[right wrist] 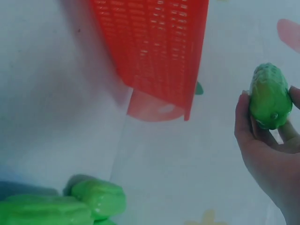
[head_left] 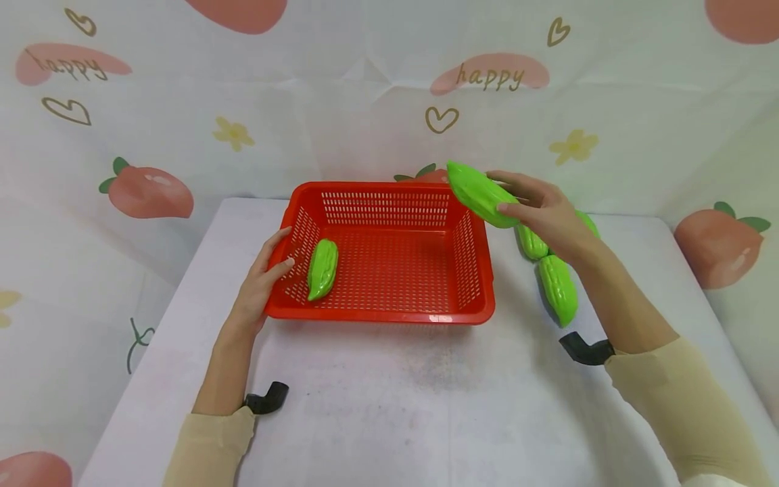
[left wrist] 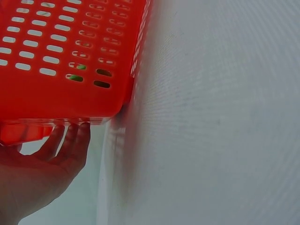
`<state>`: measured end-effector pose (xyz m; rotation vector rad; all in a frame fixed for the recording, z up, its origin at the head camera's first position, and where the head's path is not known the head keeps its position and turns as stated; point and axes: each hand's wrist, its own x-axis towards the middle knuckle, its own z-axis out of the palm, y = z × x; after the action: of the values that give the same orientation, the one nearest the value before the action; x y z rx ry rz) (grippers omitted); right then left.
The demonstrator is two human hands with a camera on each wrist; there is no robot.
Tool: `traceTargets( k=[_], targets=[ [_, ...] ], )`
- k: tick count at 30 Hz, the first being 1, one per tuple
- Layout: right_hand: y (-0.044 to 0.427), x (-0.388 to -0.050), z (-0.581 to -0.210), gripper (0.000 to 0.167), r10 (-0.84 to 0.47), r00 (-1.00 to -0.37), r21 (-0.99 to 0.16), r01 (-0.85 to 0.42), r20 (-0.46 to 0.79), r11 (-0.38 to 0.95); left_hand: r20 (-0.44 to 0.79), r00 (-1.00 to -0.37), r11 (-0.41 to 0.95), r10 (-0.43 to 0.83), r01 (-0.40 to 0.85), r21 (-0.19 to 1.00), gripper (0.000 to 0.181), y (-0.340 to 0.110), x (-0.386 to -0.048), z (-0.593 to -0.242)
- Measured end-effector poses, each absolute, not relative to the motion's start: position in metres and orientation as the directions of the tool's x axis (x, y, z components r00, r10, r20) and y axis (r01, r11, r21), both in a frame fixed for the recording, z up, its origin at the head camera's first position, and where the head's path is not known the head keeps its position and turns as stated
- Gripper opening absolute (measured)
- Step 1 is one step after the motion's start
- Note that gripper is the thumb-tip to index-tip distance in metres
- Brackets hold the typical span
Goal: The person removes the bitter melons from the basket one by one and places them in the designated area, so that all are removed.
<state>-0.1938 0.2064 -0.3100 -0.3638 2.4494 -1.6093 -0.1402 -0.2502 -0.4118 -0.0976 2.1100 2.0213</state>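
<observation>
A red plastic basket (head_left: 389, 316) with slotted walls stands on the table. My left hand (head_left: 255, 287) grips its left rim, thumb over the inside and fingers outside; in the left wrist view the fingertips (left wrist: 83, 133) press under the rim. One green, ridged bitter melon (head_left: 322, 269) lies inside at the left wall. My right hand (head_left: 541, 210) pinches another bitter melon (head_left: 477, 194) between thumb and fingers, raised by the basket's right back corner. In the right wrist view, this held melon (right wrist: 269, 98) points its blunt end at the camera.
More bitter melons (head_left: 558, 291) lie on the white table (head_left: 377, 406) right of the basket, partly hidden behind my right wrist. A white cloth (head_left: 365, 122) printed with fruit and hearts hangs behind the table. Black bands (head_left: 266, 399) sit at both wrists.
</observation>
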Motion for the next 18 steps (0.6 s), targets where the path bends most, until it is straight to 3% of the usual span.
traceTargets(
  k=[18],
  targets=[
    [0.263,-0.166,-0.334,0.053,-0.183,-0.978,-0.882,-0.001,-0.097,0.472,-0.231,-0.967,0.06,0.103,-0.226,0.972,0.056,-0.251,-0.14,-0.41]
  ],
)
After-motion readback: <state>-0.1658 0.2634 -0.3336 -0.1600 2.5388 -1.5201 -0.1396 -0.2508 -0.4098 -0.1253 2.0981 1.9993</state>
